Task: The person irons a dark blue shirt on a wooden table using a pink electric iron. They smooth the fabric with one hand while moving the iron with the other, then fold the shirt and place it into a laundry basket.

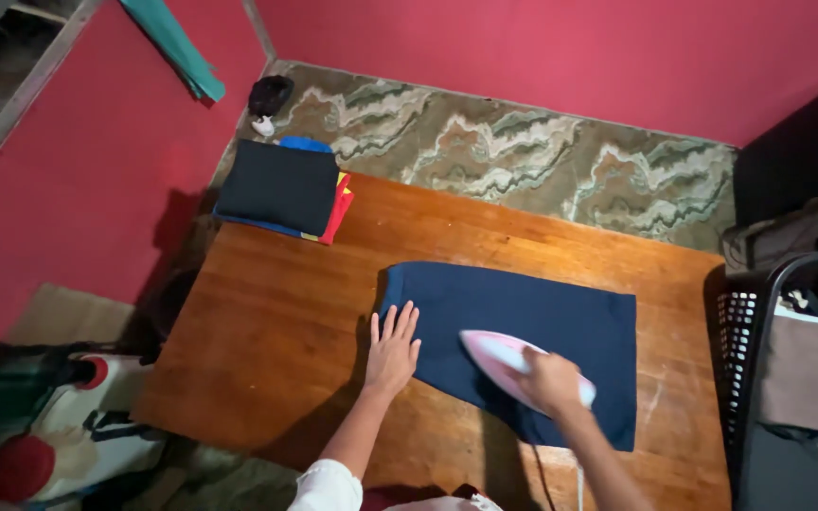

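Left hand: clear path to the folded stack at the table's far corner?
Probably yes. The left hand lies flat on the navy cloth's edge; only bare table lies between it and the folded clothes stack.

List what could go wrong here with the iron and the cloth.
1. The left hand lies flat on the cloth close to the iron; it could get burned.
2. The cord trails off the table edge by the right hand; a snag might pull the iron.

Setting: room in a home.
Walls: red painted wall (pixel 570 47).
Floor: patterned flooring (pixel 542 161).
Evidence: wooden table (pixel 276 322), folded clothes (pixel 281 189), laundry basket (pixel 745 350).
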